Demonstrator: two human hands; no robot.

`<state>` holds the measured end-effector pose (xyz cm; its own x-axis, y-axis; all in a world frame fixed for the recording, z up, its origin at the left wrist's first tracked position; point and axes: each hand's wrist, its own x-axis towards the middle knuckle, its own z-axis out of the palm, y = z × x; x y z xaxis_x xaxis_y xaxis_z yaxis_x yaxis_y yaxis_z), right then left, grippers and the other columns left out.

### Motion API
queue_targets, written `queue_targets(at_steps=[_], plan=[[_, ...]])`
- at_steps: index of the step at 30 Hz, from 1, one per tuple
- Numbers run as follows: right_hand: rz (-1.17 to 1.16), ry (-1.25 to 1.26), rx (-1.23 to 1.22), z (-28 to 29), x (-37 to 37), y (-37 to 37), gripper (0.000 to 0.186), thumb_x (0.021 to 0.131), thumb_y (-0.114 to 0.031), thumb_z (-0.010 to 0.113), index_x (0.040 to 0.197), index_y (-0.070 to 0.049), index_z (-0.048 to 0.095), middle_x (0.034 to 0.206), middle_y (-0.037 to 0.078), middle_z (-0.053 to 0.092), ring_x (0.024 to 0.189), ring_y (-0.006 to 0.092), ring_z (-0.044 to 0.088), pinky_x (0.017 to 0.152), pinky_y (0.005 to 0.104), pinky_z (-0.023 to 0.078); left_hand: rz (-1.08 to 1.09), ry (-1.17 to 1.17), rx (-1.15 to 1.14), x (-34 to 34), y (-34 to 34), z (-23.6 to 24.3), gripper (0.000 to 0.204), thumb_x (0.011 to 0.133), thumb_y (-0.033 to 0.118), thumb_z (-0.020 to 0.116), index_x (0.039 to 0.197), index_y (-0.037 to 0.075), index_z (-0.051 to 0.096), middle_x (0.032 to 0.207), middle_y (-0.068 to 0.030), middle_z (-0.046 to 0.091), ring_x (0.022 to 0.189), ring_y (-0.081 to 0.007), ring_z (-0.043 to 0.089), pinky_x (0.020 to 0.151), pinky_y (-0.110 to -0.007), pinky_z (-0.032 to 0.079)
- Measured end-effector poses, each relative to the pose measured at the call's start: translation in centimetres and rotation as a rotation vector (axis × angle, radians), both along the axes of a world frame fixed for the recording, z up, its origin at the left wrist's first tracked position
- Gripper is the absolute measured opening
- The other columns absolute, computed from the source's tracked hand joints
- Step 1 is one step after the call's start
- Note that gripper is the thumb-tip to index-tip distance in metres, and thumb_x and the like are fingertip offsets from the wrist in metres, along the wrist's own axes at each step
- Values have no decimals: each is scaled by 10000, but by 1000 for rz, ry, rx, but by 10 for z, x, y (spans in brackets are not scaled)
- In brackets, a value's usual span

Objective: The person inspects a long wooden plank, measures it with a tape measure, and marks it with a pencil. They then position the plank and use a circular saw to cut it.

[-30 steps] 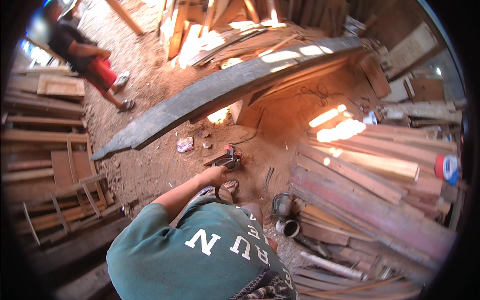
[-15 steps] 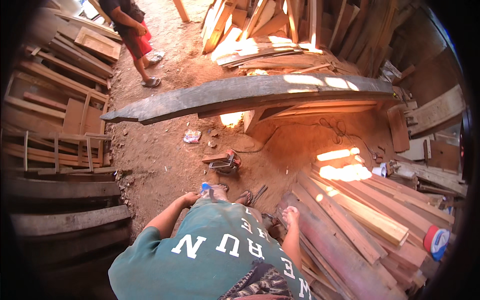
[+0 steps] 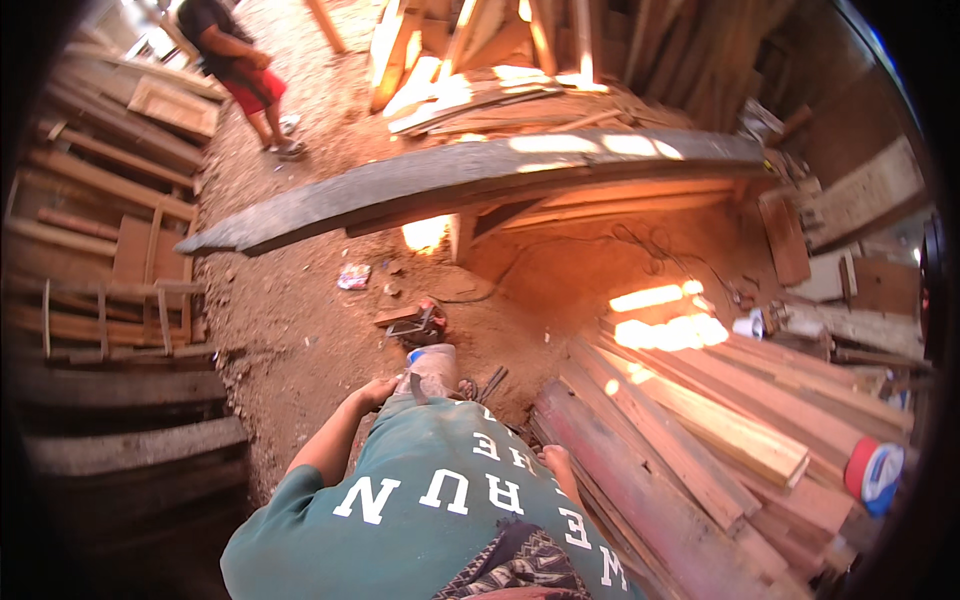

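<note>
My left hand [image 3: 379, 390] is low beside my left thigh, against the edge of my shorts. Its fingertips are hard to make out there, and a short dark strip [image 3: 417, 388] lies just past them. Close to my right side, my right hand [image 3: 554, 459] is partly covered by my green shirt [image 3: 400, 520]; its fingers look curled in, with nothing visible in them. On the ground ahead of my feet sits a red and dark power tool [image 3: 425, 322] with a wooden block [image 3: 398, 315] beside it. Beyond them a long, curved grey timber [image 3: 400, 190] lies across a wooden support [image 3: 461, 238].
Stacked planks [image 3: 690, 410] fill the right, with a red, white and blue cap [image 3: 875, 475] on them. Frames and boards [image 3: 120, 240] crowd the left. A cable [image 3: 520, 262] runs over the dirt. Another person [image 3: 245, 80] stands at the far left.
My view has shifted, so the timber and tool appear farther left. My right hand has drawn back toward my side, partly behind the shirt. My left hand stays by my thigh.
</note>
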<state>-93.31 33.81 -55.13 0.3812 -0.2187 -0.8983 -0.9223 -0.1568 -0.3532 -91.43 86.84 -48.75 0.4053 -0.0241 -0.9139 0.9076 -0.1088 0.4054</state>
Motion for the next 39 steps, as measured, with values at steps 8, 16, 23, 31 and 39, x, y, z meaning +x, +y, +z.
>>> queue_targets(at_steps=[8,16,23,31,39], plan=[[-182,-56,-22,-15,30,-26,164,967,-110,572,1091,-79,674,868,92,700,697,202,677,527,330,514,-299,48,48,113,-49,52,813,1025,715,440,1366,7,652,1217,-155,705,1055,-266,680,887,-419,567],[-300,-77,11,-40,98,-60,150,968,-122,574,1079,-76,665,840,88,696,647,198,664,510,344,517,-871,-221,177,248,-115,21,816,1065,692,310,1357,16,660,1382,-235,654,1339,-363,584,1134,-413,418],[-376,-125,15,-43,176,-131,189,910,-82,560,792,3,681,714,142,660,578,245,637,507,385,527,-1188,-505,242,447,-213,35,582,1001,511,573,1341,47,669,1324,-235,683,1271,-368,637,1054,-442,502],[-491,-361,-184,-8,332,-198,239,953,-147,606,1066,38,707,883,144,718,768,259,726,653,386,597,-1143,-729,383,676,-375,71,714,935,449,692,1496,44,514,1333,-197,675,1219,-346,656,1033,-432,521],[70,-286,-109,-70,411,-284,287,976,-221,604,1124,-11,732,863,168,726,741,282,723,664,431,580,-1250,-546,25,809,-532,33,788,960,492,672,1552,29,436,1427,-252,606,1319,-383,600,1080,-442,492]])
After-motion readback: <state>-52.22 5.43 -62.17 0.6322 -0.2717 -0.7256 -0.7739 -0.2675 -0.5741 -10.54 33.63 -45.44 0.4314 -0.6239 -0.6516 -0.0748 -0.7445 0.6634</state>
